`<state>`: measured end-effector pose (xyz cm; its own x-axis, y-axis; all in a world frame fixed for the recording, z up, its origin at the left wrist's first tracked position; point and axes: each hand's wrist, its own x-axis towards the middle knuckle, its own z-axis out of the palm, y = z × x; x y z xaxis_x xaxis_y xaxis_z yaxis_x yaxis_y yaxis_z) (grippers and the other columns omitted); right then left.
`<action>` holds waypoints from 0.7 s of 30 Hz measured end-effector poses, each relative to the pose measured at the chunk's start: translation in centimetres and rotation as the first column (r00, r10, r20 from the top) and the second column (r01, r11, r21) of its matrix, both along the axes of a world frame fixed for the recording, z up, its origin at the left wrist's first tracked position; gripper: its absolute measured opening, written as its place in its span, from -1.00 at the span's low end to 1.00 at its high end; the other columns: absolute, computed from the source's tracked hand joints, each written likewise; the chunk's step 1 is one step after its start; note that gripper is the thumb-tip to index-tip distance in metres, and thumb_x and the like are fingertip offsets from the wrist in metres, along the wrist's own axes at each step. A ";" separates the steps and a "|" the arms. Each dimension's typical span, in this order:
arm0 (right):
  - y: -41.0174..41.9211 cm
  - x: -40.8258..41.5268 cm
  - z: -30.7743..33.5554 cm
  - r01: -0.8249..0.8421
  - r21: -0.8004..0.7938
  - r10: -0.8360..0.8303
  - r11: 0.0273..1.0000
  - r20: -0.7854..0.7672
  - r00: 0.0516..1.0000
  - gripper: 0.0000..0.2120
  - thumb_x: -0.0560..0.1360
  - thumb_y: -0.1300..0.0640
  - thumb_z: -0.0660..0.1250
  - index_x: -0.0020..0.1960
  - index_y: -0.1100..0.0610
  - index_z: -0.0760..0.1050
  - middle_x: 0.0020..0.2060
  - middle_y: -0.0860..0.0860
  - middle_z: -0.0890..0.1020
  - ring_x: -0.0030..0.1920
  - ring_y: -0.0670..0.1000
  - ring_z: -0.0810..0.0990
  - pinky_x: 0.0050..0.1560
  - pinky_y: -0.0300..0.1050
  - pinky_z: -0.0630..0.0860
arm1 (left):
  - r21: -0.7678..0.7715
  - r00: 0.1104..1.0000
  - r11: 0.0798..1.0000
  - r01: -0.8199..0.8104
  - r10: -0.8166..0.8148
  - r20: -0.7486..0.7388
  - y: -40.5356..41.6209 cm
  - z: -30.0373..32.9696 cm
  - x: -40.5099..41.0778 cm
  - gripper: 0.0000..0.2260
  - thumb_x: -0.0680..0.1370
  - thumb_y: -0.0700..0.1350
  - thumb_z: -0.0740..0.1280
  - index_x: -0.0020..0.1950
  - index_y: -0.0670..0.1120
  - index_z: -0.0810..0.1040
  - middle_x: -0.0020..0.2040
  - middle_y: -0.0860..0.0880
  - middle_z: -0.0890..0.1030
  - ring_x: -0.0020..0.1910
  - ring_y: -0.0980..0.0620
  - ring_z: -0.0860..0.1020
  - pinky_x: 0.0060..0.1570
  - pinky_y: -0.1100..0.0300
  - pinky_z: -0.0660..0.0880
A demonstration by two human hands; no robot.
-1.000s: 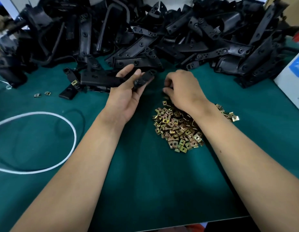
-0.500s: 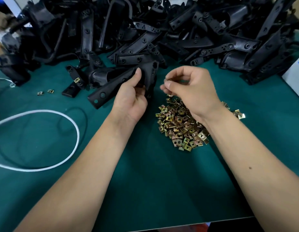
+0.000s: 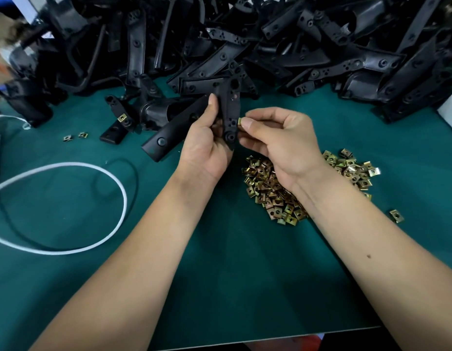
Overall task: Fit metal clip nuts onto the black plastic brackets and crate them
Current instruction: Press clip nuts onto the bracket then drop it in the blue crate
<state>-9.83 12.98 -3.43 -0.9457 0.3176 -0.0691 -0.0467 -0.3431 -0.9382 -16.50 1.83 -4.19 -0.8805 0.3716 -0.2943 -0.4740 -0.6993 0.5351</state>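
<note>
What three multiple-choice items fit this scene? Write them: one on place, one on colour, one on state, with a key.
1. Where is the nut pile?
A. under the right forearm, on the mat
B. in a crate
C. on the cord

2. What colour is the mat?
A. red
B. green
C. grey

3. What is the right hand doing?
A. lying flat
B. pinching a clip nut against the bracket
C. gripping the cord

Key: 1 A, the nuts lie on the mat beneath that arm. 2 B, the bare cloth is dark green. 3 B, thumb and finger pinch a clip nut at the edge of the bracket that the left hand holds.
</note>
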 end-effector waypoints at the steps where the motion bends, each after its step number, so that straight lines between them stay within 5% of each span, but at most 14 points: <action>1: -0.1 0.0 0.0 0.005 -0.002 -0.005 1.000 -0.002 1.000 -0.88 0.49 0.41 0.48 0.02 0.31 0.63 -0.21 0.13 0.73 -0.18 0.02 0.73 -0.09 -0.12 0.68 | 0.011 1.000 1.000 -0.008 0.008 0.012 0.1 0.1 0.0 -0.66 0.68 -0.03 0.27 0.23 -0.30 0.57 0.40 -0.32 0.53 0.44 -0.30 0.47 0.49 -0.22 0.35; 6: -0.1 0.1 0.0 -0.017 0.013 0.017 1.000 -0.011 1.000 -0.89 0.49 0.43 0.46 -0.02 0.30 0.62 -0.31 0.06 0.70 -0.22 -0.03 0.71 -0.09 -0.14 0.67 | -0.040 0.998 0.998 -0.052 0.053 0.026 -0.1 0.0 0.0 -0.55 0.71 -0.04 0.26 -0.23 -0.24 0.74 -0.15 -0.14 0.73 -0.20 -0.01 0.72 -0.03 0.08 0.69; 9: -0.1 0.1 0.1 -0.032 0.040 0.032 0.999 -0.010 0.999 -0.89 0.49 0.43 0.46 -0.04 0.30 0.61 -0.33 0.06 0.67 -0.24 -0.04 0.69 -0.11 -0.14 0.66 | -0.056 0.999 0.997 -0.047 0.048 0.025 0.0 0.0 0.3 -0.53 0.70 -0.01 0.26 -0.24 -0.22 0.75 -0.17 -0.12 0.73 -0.21 -0.01 0.72 0.03 0.06 0.67; 12: -0.2 0.2 0.2 -0.018 0.066 0.019 0.998 -0.010 1.000 -0.88 0.48 0.43 0.47 -0.04 0.29 0.60 -0.33 0.07 0.66 -0.25 -0.02 0.69 -0.13 -0.15 0.66 | -0.071 0.999 0.996 -0.052 0.052 0.001 0.3 0.1 0.7 -0.51 0.70 0.02 0.25 -0.29 -0.18 0.75 -0.22 -0.09 0.72 -0.26 0.01 0.72 -0.14 0.11 0.69; 17: -0.7 0.3 0.2 0.041 0.164 -0.036 0.986 -0.032 0.999 -0.82 0.46 0.37 0.52 0.02 0.25 0.58 -0.33 0.02 0.70 -0.25 -0.05 0.70 -0.23 -0.22 0.61 | -0.180 0.995 0.980 -0.087 0.093 0.026 1.2 0.8 1.4 -0.68 0.66 0.11 0.32 0.05 -0.15 0.60 -0.26 -0.03 0.62 -0.34 0.01 0.59 -0.33 0.12 0.56; 21: -0.7 0.3 0.2 0.055 0.160 -0.050 0.986 -0.039 0.998 -0.81 0.45 0.37 0.53 -0.01 0.22 0.58 -0.33 0.01 0.67 -0.24 -0.09 0.66 -0.21 -0.26 0.58 | -0.176 0.988 0.974 -0.142 0.152 0.042 1.5 0.8 1.7 -0.59 0.62 0.10 0.38 0.32 -0.17 0.55 -0.07 -0.09 0.60 -0.13 -0.07 0.60 -0.21 0.07 0.58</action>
<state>-9.50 12.32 -3.24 -0.9284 0.3711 0.0197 -0.0942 -0.1838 -0.9784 -14.85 3.32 -3.37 -0.9026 0.1793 -0.3915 -0.4048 -0.6633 0.6294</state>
